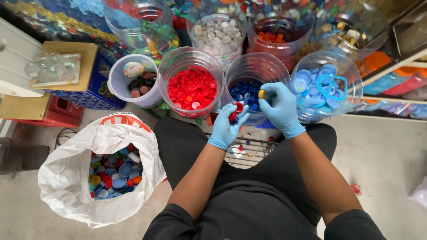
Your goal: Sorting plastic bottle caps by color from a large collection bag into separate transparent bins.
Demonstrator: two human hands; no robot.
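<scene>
- Sorting of bottle caps by colour is judged to be the step in hand: both gloved hands are raised over a row of clear jars, each hand carrying caps.
- The left hand (227, 126) is curled, its grip pinched on a few small red caps (237, 110) held at the fingertips, just in front of the jar of dark blue caps (255, 84) and just right of the jar of red caps (191, 82).
- The right hand (281, 109) is closed as well, a yellow cap (262, 94) being pinched between thumb and forefinger above the rim of the dark blue jar.
- The next move is judged to call for each cap being carried to a jar of matching colour; the red jar lies just beside the left hand, while no yellow jar can be told for certain among the jars behind.
- The red caps look small, round and glossy, partly hidden by the glove; the yellow cap is seen edge-on, small and round.
- A white bag of mixed caps (100, 171) stands open on the floor at the left, and a jar of light blue caps (327, 84) stands at the right.
</scene>
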